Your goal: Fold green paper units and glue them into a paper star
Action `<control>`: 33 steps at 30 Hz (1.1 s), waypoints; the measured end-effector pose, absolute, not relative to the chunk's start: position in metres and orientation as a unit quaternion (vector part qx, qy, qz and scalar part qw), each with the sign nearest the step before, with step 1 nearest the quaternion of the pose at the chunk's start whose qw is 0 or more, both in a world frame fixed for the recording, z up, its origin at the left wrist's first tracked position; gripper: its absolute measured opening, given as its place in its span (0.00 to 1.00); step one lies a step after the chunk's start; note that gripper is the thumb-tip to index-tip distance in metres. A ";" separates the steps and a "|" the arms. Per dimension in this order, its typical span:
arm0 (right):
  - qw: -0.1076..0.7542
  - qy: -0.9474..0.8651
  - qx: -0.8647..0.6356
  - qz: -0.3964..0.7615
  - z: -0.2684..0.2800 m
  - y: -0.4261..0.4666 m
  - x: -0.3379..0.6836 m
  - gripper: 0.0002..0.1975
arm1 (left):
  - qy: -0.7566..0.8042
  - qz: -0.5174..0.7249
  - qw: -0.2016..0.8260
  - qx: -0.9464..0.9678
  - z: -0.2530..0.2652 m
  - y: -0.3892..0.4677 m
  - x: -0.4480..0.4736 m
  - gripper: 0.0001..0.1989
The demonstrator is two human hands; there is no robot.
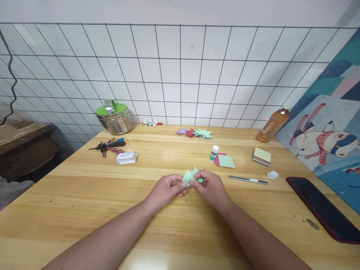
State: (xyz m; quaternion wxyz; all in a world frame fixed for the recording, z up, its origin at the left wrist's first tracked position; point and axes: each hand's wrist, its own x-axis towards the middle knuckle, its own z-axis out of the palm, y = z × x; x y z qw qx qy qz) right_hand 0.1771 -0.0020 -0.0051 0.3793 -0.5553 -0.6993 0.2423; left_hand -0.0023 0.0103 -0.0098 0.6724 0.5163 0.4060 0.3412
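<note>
A light green folded paper piece (pixel 188 176) with pointed corners is held between both hands, just above the wooden table. My left hand (pixel 171 186) pinches its left side between thumb and fingers. Its right side is gripped by my right hand (pixel 209 186), thumb and fingertips closed on the paper. The fingers cover part of the folds. Beyond the hands stands a glue stick (pixel 214 153) without its cap, beside a green paper square (pixel 226 161) that overlaps a magenta one (pixel 217 159).
Folded paper stars (pixel 203 134) in purple, red and green lie near the wall. To the right are a utility knife (pixel 248 180), white cap (pixel 272 175), paper stack (pixel 261 156), bottle (pixel 272 125) and dark phone-like slab (pixel 320 208). Keys (pixel 108 145), a small box (pixel 126 158) and lidded pot (pixel 116 119) sit left.
</note>
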 end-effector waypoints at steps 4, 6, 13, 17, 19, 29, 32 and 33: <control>0.377 -0.697 -0.566 0.227 -0.005 -0.002 0.178 0.08 | 0.415 0.340 0.613 0.579 -0.008 0.008 0.001 0.16; 0.380 -0.693 -0.565 0.236 -0.005 -0.002 0.177 0.08 | 0.413 0.341 0.602 0.593 -0.006 0.007 0.001 0.16; 0.393 -0.683 -0.561 0.254 -0.004 -0.003 0.173 0.07 | 0.400 0.340 0.577 0.626 -0.010 0.007 0.000 0.13; 0.400 -0.674 -0.561 0.264 -0.004 -0.004 0.173 0.06 | 0.417 0.335 0.566 0.628 -0.014 0.007 0.001 0.10; 0.409 -0.663 -0.559 0.284 -0.006 -0.003 0.173 0.09 | 0.421 0.330 0.566 0.627 -0.015 0.007 0.001 0.10; 0.401 -0.638 -0.552 0.357 -0.011 0.001 0.174 0.07 | 0.436 0.309 0.563 0.630 -0.014 0.007 0.000 0.13; 0.401 -0.633 -0.550 0.368 -0.011 0.001 0.175 0.08 | 0.435 0.304 0.563 0.633 -0.014 0.007 0.000 0.14; 0.401 -0.632 -0.549 0.371 -0.010 0.001 0.175 0.08 | 0.435 0.304 0.562 0.634 -0.015 0.007 0.000 0.14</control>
